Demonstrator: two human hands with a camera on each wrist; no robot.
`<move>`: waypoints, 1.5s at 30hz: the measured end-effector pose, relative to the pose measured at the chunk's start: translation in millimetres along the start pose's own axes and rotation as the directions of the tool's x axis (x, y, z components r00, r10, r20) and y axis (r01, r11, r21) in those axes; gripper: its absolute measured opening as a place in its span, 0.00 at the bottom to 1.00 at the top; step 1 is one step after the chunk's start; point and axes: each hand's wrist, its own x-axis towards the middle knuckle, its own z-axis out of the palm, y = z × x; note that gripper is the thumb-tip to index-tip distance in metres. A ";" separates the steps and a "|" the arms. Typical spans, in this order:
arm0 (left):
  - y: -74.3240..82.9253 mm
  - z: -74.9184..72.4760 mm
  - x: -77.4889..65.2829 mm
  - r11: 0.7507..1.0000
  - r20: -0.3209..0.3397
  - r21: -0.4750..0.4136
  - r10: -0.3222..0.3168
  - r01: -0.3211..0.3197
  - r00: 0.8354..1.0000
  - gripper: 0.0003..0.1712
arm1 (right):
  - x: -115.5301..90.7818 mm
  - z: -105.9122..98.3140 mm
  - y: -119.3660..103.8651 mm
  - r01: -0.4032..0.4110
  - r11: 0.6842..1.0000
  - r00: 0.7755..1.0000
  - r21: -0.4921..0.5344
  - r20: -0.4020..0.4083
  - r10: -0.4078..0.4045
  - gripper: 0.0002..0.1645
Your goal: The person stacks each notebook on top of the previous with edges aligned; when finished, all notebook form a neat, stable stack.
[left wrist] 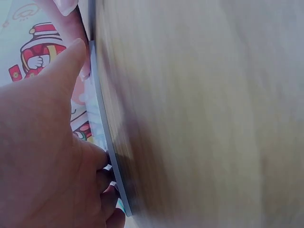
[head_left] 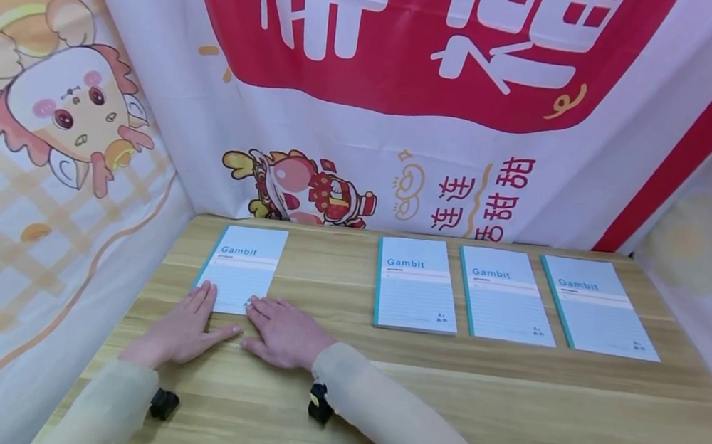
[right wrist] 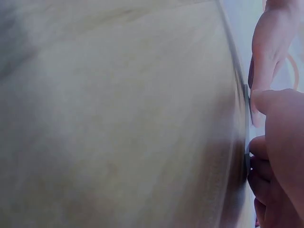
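A pale blue notebook [head_left: 242,265] with "Gambit" on its cover and a teal spine lies flat near the table's far left. My left hand [head_left: 181,327] rests with extended fingers on its lower left corner, the thumb stretched toward the right hand. At the lower right corner, my right hand [head_left: 287,331] touches the cover with its fingertips. In the left wrist view the left hand [left wrist: 47,142] is at the notebook's thin edge [left wrist: 108,135]. The right wrist view shows the right hand [right wrist: 285,147] beside that same edge, partly cut off.
Three matching notebooks lie in a row to the right: one [head_left: 417,289], another [head_left: 506,301] and a third [head_left: 598,310]. They sit on a wooden table [head_left: 441,409]. Printed cloth [head_left: 314,125] hangs behind the table, and a patterned sheet [head_left: 58,236] drapes at the left.
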 end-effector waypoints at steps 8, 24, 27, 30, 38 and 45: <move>5.3 6.9 -5.3 0.999 -0.011 -0.028 0.015 -0.016 1.000 0.62 | -11.3 -7.9 -2.1 0.001 1.000 1.000 0.005 0.024 -0.002 0.42; 46.7 2.7 -25.0 0.999 -0.057 -0.031 0.030 -0.032 0.998 0.60 | -47.6 -4.6 1.5 0.025 0.996 1.000 0.086 0.006 -0.026 0.45; 50.4 4.7 -28.3 0.999 -0.051 -0.033 0.020 -0.022 0.998 0.61 | -53.7 -4.3 2.0 0.040 0.996 0.999 0.074 -0.004 -0.040 0.45; 56.7 4.6 -32.4 0.999 -0.041 -0.036 0.015 -0.016 0.999 0.61 | -60.0 -4.6 2.7 0.060 0.995 0.998 0.079 -0.023 -0.058 0.45; 71.3 5.6 -41.6 0.999 -0.028 -0.037 -0.001 0.000 1.000 0.61 | -74.0 0.3 3.5 0.078 0.993 0.996 0.088 -0.058 -0.073 0.43; 76.2 11.8 -49.3 0.998 -0.064 -0.058 0.033 -0.037 0.997 0.59 | -85.6 0.9 1.8 0.075 0.995 0.996 0.070 -0.049 -0.071 0.44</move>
